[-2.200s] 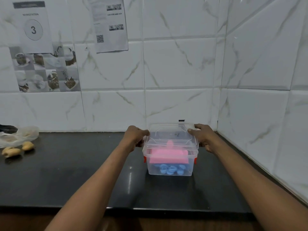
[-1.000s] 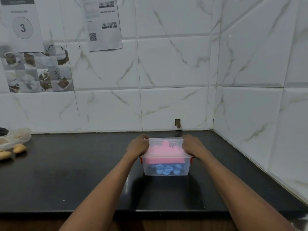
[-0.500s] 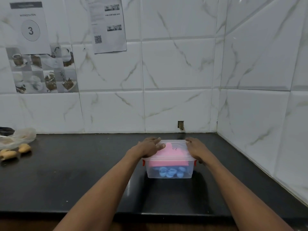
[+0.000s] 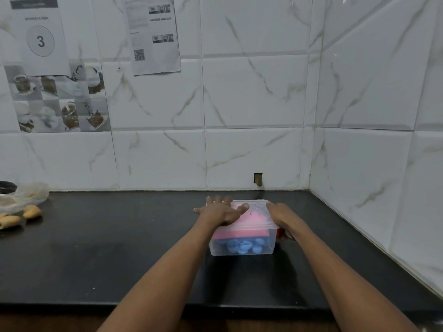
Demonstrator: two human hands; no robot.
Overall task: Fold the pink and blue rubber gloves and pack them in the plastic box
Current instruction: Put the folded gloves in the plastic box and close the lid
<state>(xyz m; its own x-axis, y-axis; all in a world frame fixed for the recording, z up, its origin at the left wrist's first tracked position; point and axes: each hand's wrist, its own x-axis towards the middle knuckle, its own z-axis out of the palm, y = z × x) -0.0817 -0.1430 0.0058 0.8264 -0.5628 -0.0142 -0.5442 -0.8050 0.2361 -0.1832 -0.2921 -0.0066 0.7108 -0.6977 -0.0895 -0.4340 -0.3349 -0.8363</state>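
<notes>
1. The plastic box point(image 4: 242, 248) is seen on the black countertop point(image 4: 107, 248), toward its back right corner, a little in front of the back wall and well apart from the front edge.
2. Its clear lid point(image 4: 254, 212) is laid on top; a small dark mark on the lid cannot be read.
3. A sheet bearing a circled "3" point(image 4: 40, 41) is stuck to the wall tiles at the upper left; the heading above the number is too blurred to be read with certainty.
4. A second printed sheet point(image 4: 153, 34) with a QR code is fixed to its right; its text cannot be made out.
5. A decorative tile picture of cups and desserts point(image 4: 57, 101) is set in the wall under the numbered sheet.
6. The walls are covered in white marble-pattern tiles, and a small hole point(image 4: 258, 179) is cut in the back wall just behind the box.
7. Inside the box, the folded pink glove point(image 4: 242, 232) is seen on top and the blue glove point(image 4: 244, 245) beneath it, fingertips toward the front wall.
8. The left hand point(image 4: 221, 213) is spread flat, palm down, on the left part of the lid, gripping nothing.
9. The right hand point(image 4: 279, 215) is curled over the lid's right edge, fingers down the side by a red latch point(image 4: 278, 232).
10. A crumpled plastic bag point(image 4: 24, 196) and some tan food pieces point(image 4: 21, 216) lie at the countertop's left edge.
</notes>
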